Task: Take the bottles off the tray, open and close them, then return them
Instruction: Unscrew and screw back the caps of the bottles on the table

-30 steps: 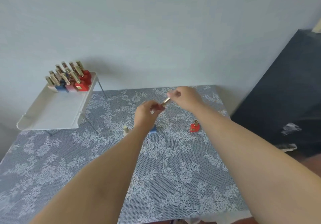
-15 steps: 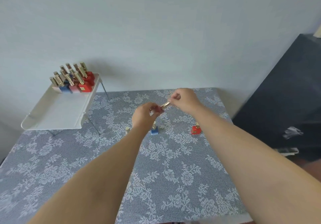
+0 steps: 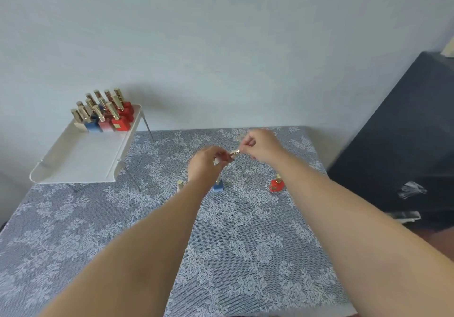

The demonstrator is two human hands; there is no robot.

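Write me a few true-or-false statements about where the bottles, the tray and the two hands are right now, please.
1. Both hands hold one small bottle above the table: the left hand grips the body, the right hand pinches its gold cap. True.
2. The white tray lies flat on the cloth. False: it stands on thin legs.
3. A red bottle stands on the cloth beneath the right forearm. True.
4. The tray holds no bottles. False: a cluster of bottles stands at its far end.

Soft even daylight, wide-angle edge distortion
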